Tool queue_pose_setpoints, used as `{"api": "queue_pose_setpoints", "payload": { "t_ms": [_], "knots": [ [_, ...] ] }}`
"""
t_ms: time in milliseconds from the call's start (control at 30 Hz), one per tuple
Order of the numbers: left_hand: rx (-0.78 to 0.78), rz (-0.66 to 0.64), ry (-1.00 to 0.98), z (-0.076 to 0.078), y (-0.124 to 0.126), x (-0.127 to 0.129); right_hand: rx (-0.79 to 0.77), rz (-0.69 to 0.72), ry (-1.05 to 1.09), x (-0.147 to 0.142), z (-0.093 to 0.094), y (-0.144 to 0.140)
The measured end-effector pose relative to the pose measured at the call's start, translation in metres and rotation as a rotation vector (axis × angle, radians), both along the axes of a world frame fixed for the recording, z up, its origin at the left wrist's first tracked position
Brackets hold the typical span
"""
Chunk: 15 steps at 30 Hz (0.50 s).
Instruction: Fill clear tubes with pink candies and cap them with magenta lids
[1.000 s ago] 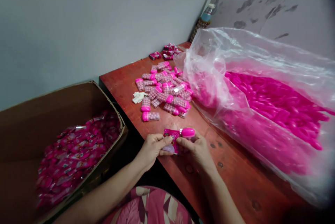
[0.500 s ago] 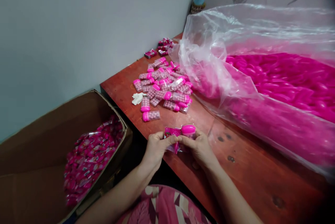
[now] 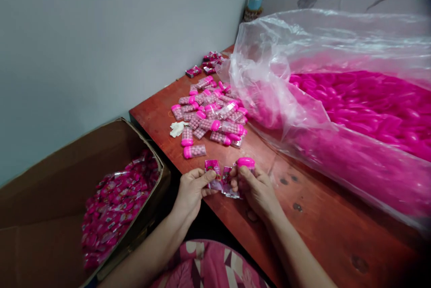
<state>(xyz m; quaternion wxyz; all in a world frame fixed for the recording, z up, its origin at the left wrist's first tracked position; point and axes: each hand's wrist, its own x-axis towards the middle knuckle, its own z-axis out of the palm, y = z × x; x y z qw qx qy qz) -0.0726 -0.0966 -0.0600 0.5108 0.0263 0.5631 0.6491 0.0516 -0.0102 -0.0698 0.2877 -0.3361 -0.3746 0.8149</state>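
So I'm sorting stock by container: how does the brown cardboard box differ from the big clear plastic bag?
The brown cardboard box stands off the table's left edge with stiff opaque walls; the big clear plastic bag lies crumpled on the red wooden table, see-through. The box holds small pink printed sachets; the bag holds plain bright pink pieces, too blurred to name. Both are open and filled with pink goods.

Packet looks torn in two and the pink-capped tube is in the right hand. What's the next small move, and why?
Probably tip the right hand piece of the sachet toward the tube. The left hand holds the other piece apart, and filled tubes lie on the table. Whether the tube's mouth is open is hidden.
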Motion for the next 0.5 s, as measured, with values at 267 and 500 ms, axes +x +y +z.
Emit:
{"api": "queue_pose_setpoints", "payload": {
  "t_ms": [267,500],
  "knots": [
    [0.124,0.255,-0.273,0.001,0.005,-0.014,-0.135,0.103,0.111,-0.008,0.007,-0.015],
    [0.163,0.330,-0.333,0.001,0.005,-0.019,-0.126,0.112,0.137,-0.008,0.006,-0.012]
  ]
}}
